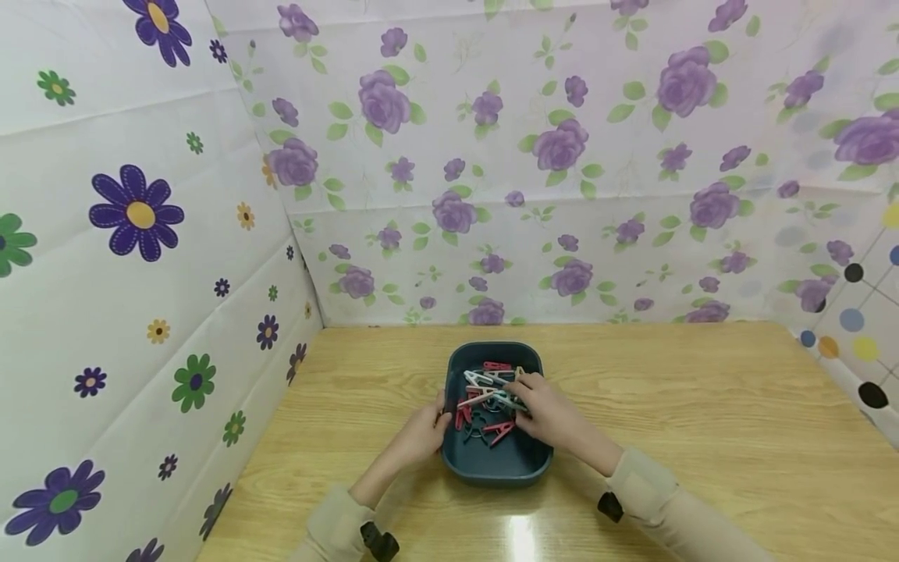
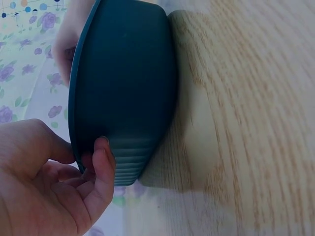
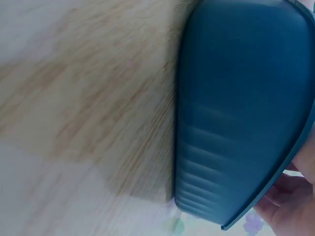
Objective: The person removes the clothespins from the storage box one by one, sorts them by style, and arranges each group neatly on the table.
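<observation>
A dark teal plastic basin (image 1: 495,474) stands on the table with several clothespins in it. Among them are a white clothespin (image 1: 477,378), a red clothespin (image 1: 499,431) and a pale pink one (image 1: 479,399). My left hand (image 1: 420,432) pinches the basin's left rim, thumb on top and fingers against the outer wall, as the left wrist view shows. Over the right rim reaches my right hand (image 1: 551,411), its fingertips down among the clothespins. Whether those fingers pinch a clothespin is hidden; the right wrist view shows mostly the basin's outer wall (image 3: 241,98).
The wooden table (image 1: 674,406) extends to both sides of the basin. A flowered sheet (image 1: 506,218) hangs behind it, and another with daisies (image 1: 175,312) borders the left. A dotted sheet (image 1: 850,312) lines the right side.
</observation>
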Available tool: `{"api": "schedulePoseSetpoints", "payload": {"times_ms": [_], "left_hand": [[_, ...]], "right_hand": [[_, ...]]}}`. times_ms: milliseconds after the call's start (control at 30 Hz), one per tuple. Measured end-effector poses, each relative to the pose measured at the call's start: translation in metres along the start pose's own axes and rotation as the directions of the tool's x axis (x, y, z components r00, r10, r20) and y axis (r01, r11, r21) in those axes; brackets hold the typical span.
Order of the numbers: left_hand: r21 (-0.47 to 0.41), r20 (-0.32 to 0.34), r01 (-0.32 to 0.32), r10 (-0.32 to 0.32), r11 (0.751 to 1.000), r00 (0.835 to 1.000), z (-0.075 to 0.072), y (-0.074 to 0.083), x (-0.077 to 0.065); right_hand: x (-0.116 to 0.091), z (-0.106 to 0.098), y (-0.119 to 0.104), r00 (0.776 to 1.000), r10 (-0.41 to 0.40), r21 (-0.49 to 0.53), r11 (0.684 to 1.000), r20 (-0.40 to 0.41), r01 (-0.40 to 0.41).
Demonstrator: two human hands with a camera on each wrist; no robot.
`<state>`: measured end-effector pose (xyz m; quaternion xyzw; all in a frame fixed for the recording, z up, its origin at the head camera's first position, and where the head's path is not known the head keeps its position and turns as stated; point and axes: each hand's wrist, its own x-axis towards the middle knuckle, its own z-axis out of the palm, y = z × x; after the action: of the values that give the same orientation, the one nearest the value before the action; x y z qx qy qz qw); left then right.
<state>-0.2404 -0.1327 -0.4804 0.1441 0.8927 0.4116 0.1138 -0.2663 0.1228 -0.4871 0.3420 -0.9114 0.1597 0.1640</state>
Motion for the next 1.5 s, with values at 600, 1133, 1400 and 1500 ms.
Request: {"api": "schedulePoseSetpoints", "payload": {"times_ms": [600, 1133, 1400, 1500], "left_hand": [[-0.005, -0.012, -0.025, 0.025, 1.0, 1.0, 0.003, -0.002, 0.0], [-0.018, -0.018, -0.033, 0.033, 0.999, 0.999, 0.001, -0.001, 0.0], [-0.063, 0.002, 0.021, -0.021, 0.998, 1.0, 0.0, 0.0, 0.0], [-0.078, 0.005, 0.026, -0.025, 0.997, 1.0, 0.0, 0.0, 0.0]], "right_hand": [[-0.01, -0.002, 0.017, 0.979, 0.037, 0.083, 0.996, -0.2, -0.021], [-0.017, -0.009, 0.026, 0.945, 0.199, 0.175, 0.972, -0.258, -0.157], [-0.024, -0.006, 0.036, 0.922, 0.247, 0.173, 0.964, -0.297, -0.203], [-0.026, -0.006, 0.038, 0.915, 0.289, 0.17, 0.954, -0.282, -0.249]]}}
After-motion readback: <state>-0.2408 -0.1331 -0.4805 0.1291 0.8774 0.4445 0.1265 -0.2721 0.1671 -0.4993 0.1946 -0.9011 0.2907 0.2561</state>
